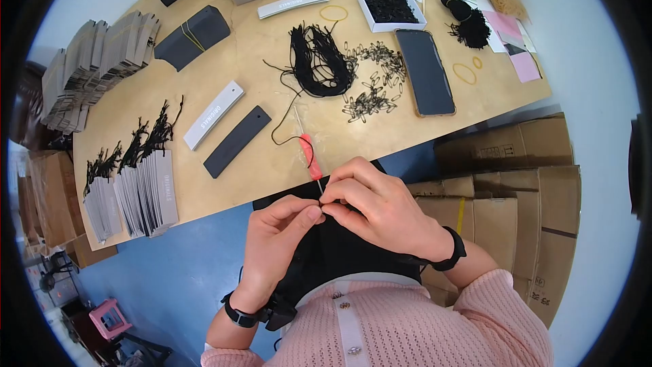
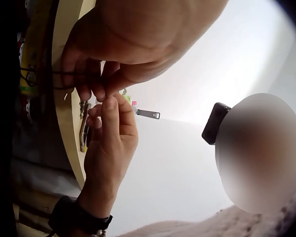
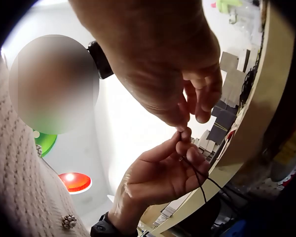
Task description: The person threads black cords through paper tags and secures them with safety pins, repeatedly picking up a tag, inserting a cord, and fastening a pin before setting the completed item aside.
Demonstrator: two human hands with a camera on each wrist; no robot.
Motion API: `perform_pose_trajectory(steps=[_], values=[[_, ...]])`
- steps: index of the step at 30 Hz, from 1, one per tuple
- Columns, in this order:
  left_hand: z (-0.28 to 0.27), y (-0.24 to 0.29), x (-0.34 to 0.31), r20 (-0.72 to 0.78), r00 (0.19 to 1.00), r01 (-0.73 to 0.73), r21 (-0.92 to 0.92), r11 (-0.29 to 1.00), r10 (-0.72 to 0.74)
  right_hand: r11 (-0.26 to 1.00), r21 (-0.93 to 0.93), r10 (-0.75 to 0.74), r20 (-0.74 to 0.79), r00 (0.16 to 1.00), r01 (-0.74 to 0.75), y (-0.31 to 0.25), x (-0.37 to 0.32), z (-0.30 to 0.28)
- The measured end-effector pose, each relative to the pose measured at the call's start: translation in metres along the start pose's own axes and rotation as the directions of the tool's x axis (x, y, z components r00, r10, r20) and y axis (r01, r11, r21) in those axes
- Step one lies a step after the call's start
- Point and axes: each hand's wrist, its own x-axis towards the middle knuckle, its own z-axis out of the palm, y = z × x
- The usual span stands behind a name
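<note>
Tracking the black cord [image 3: 200,178]: pinched just off the near edge of the table [image 1: 380,136], over the lap, right where both sets of fingertips meet. Held by the left hand [image 1: 275,238] between thumb and forefinger, slack trailing out toward 4 o'clock in the right-wrist view. Nipped at the same spot by the right hand [image 1: 380,207], thumb against forefinger, pads touching the left's (so no free gap between the two grips, and the cord's end hidden there).

Long axis in the head view: from the pinch up toward 11–12 o'clock, alongside the red-handled tool [image 1: 310,155], then looping off toward 10 o'clock on the tabletop. Tool lying on the table, thin shaft pointing at 6 o'clock into the pinch; cannot tell whether any finger actually grips it. Right hand nearer to the handle.

Further out at 12 o'clock: bundle of black cords [image 1: 319,61], heap of safety pins [image 1: 373,88], phone [image 1: 424,71].
</note>
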Motion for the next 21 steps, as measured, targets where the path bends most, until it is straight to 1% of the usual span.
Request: perform_pose_trajectory(steps=[2, 4, 5, 6, 7, 9, 10, 11, 13, 14, 15, 16, 17, 19, 20, 21], values=[[0.000, 0.001, 0.000, -0.004, 1.000, -0.007, 0.030, 1.000, 0.007, 1.000, 0.006, 0.020, -0.013, 1.000, -0.020, -0.003, 0.002, 0.000], [-0.001, 0.002, 0.000, 0.006, 0.999, -0.050, 0.126, 0.991, 0.049, 0.999, 0.011, 0.040, -0.027, 0.999, -0.039, -0.001, 0.001, -0.001], [-0.002, 0.002, 0.000, 0.009, 0.999, -0.050, 0.125, 0.991, 0.049, 0.999, 0.027, 0.028, 0.039, 0.999, -0.029, 0.002, -0.002, -0.002], [-0.003, 0.003, 0.001, 0.017, 0.999, -0.043, 0.180, 0.983, 0.041, 0.999, 0.042, 0.017, 0.104, 0.994, -0.021, 0.005, -0.004, -0.003], [-0.003, 0.003, 0.001, 0.025, 0.999, -0.037, 0.233, 0.972, 0.032, 0.999, 0.036, 0.020, 0.103, 0.994, -0.024, 0.004, -0.004, -0.003], [-0.001, 0.000, 0.001, 0.028, 0.998, -0.065, 0.214, 0.975, 0.060, 0.986, 0.129, 0.089, 0.118, 0.989, -0.104, 0.002, -0.004, -0.001], [0.000, -0.002, 0.000, 0.023, 0.996, -0.089, 0.197, 0.976, 0.087, 0.977, 0.143, 0.138, 0.129, 0.982, -0.156, 0.004, -0.004, 0.000], [0.000, -0.004, -0.001, 0.031, 0.996, -0.092, 0.194, 0.977, 0.087, 0.978, 0.136, 0.142, 0.126, 0.982, -0.159, 0.007, -0.003, -0.002], [-0.003, -0.007, -0.002, -0.056, 0.989, -0.123, 0.197, 0.973, 0.137, 0.997, -0.031, 0.076, 0.029, 0.997, -0.075, 0.017, 0.007, -0.008], [-0.006, -0.008, -0.001, -0.052, 0.989, -0.124, 0.196, 0.973, 0.137, 0.979, -0.187, 0.080, -0.023, 0.997, -0.083, 0.027, 0.010, -0.014], [-0.009, -0.008, 0.000, -0.064, 0.985, -0.155, 0.101, 0.983, 0.162, 0.942, -0.307, 0.098, -0.128, 0.987, -0.134, 0.036, 0.012, -0.015], [-0.010, -0.008, 0.001, -0.077, 0.980, -0.186, 0.005, 0.983, 0.186, 0.901, -0.390, 0.132, -0.176, 0.976, -0.192, 0.043, 0.015, -0.019], [-0.010, -0.007, 0.002, -0.075, 0.979, -0.189, 0.002, 0.982, 0.188, 0.848, -0.467, 0.159, -0.225, 0.961, -0.250, 0.049, 0.018, -0.022], [-0.009, -0.004, 0.004, -0.131, 0.980, -0.158, -0.060, 0.986, 0.150, 0.853, -0.454, 0.167, -0.230, 0.959, -0.258, 0.061, 0.023, -0.023], [-0.009, -0.002, 0.004, -0.133, 0.980, -0.160, -0.061, 0.985, 0.151, 0.858, -0.437, 0.179, -0.235, 0.955, -0.268, 0.064, 0.024, -0.022], [-0.009, -0.001, 0.005, -0.136, 0.983, -0.132, -0.044, 0.990, 0.125, 0.859, -0.437, 0.177, -0.232, 0.956, -0.265, 0.064, 0.027, -0.021]])
